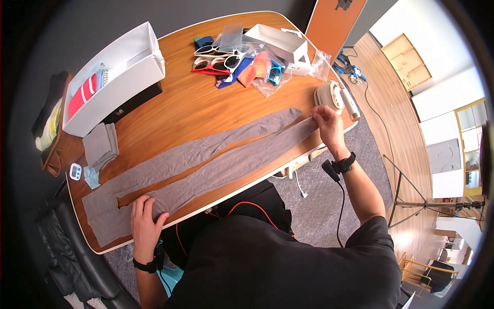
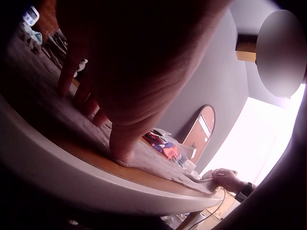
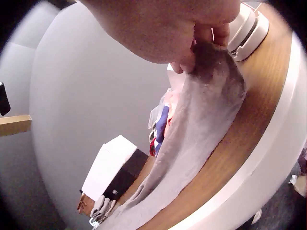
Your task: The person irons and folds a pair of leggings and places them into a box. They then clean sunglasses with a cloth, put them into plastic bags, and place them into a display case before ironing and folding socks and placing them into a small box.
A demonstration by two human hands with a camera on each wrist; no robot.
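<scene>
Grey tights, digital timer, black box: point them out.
Grey tights [image 1: 231, 166]: head view, partway along the nearer leg.
Digital timer [image 1: 75, 172]: head view, its front face.
Black box [image 1: 138, 101]: head view, its side wall.

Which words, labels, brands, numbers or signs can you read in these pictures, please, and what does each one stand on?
No word, brand or number can be read with certainty.
Small white and blue device: the marks on its screen are too small to read.
Black box: a small mark on its side, too small to make out.
</scene>
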